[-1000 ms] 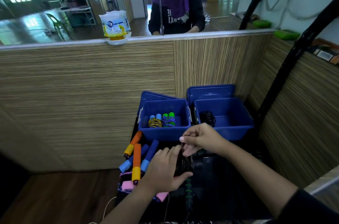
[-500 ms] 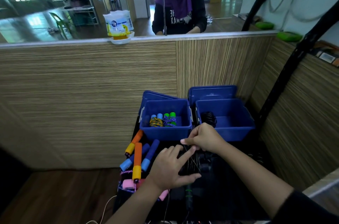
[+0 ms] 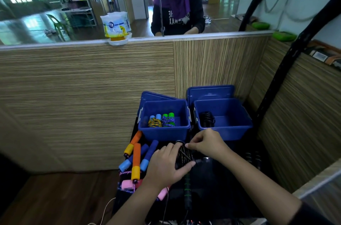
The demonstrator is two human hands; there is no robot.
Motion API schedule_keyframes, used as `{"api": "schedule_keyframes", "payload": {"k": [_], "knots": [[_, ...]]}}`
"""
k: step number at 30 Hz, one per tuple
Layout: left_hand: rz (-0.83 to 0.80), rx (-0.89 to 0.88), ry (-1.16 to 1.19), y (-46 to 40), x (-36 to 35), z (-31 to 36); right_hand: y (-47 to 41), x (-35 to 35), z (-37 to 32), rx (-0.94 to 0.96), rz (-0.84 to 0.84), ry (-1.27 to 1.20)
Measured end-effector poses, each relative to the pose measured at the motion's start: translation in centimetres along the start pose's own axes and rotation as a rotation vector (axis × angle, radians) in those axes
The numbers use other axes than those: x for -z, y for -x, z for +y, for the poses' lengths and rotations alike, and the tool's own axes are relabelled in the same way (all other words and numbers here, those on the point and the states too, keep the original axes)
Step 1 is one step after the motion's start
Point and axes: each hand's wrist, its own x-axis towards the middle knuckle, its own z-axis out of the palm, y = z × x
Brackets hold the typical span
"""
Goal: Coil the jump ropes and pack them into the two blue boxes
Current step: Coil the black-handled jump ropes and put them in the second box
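Observation:
Two blue boxes stand side by side on a dark table. The left box holds two coiled ropes with light-blue and green handles. The right box holds one black coil. In front of them my left hand grips a bundle of black rope coils between thumb and fingers. My right hand pinches the black cord at the top of that bundle. A black handle with green rings lies below the bundle.
Loose jump ropes with orange, yellow, blue and pink foam handles lie piled at the table's left. Both box lids lean behind the boxes against a wood-grain partition. A black pole slants up on the right. A mirror runs above the partition.
My left hand has closed again round the black coil bundle after opening its fingers. My right hand has stayed at the bundle's top, still pinching the cord.

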Motion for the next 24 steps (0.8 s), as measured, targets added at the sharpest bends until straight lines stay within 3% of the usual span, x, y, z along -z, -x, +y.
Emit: {"api": "schedule_keyframes", "payload": {"k": [8,24], "knots": [[-0.054,0.014,0.010,0.5,-0.4,0.1,1.1,-0.9,0.4,0.083,0.041,-0.002],[0.059,-0.010,-0.026,0.1,1.2,1.1,2.2,-0.3,2.1,0.250,0.253,-0.148]]}}
